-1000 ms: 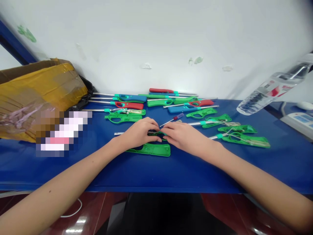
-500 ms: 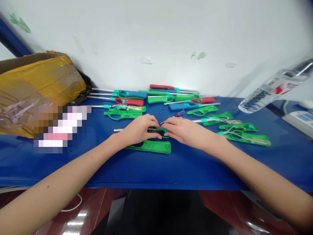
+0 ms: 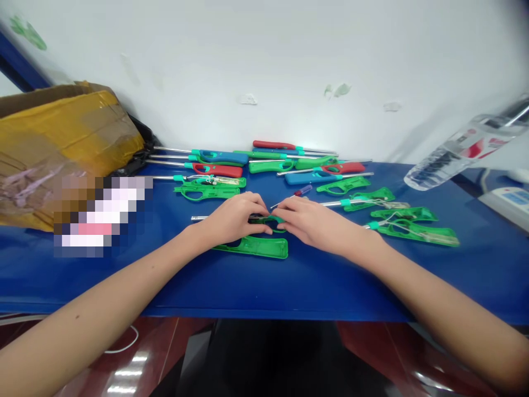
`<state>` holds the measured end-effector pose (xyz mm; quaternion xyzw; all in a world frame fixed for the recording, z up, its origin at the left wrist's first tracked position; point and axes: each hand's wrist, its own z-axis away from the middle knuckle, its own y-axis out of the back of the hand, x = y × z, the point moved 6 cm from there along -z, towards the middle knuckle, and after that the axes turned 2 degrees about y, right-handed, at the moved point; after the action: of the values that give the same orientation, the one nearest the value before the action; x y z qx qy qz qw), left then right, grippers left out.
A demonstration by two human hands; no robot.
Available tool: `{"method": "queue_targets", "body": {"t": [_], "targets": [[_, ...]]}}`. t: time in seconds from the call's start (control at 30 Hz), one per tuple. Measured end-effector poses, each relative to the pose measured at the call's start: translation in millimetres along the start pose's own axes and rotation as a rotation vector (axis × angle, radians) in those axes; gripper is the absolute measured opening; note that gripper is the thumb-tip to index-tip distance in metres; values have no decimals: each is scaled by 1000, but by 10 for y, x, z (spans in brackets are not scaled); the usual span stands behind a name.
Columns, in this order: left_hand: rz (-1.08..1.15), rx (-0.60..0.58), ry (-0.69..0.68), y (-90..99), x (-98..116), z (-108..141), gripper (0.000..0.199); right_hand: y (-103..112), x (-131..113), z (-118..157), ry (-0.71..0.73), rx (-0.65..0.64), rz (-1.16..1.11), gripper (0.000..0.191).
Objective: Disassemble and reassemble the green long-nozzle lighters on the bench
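My left hand and my right hand meet over an opened green stick lighter. The fingers of both are bent and closed on it, partly hiding its inner parts. Its metal tube sticks out to the left, past my left hand. Just in front, closer to the table edge, lies a loose green half-shell, hollow side up, partly under my left hand. A small screwdriver with a purple and red handle rests behind my right hand, its tip near those fingers.
Several closed lighters in blue, red and green lie along the wall. Opened green lighters lie left and right. A taped cardboard box is at left, a plastic bottle and white device at right.
The view has shifted very slightly. Both hands stay in nearly the same place on the lighter, and nothing else has visibly moved.
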<state>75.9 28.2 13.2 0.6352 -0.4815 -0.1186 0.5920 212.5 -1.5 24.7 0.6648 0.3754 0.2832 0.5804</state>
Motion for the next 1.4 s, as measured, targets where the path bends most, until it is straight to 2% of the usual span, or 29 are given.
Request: {"method": "queue_targets", "body": {"t": [0.3, 0.63, 1.4], "targets": [[0, 0, 58, -23, -44, -17, 31, 54, 25, 42, 26, 10, -76, 26], [1, -1, 59, -17, -33, -20, 31, 33, -22, 28, -8, -21, -48, 24], [-30, -8, 52, -32, -30, -20, 30, 51, -34, -17, -47, 8, -54, 23]]}}
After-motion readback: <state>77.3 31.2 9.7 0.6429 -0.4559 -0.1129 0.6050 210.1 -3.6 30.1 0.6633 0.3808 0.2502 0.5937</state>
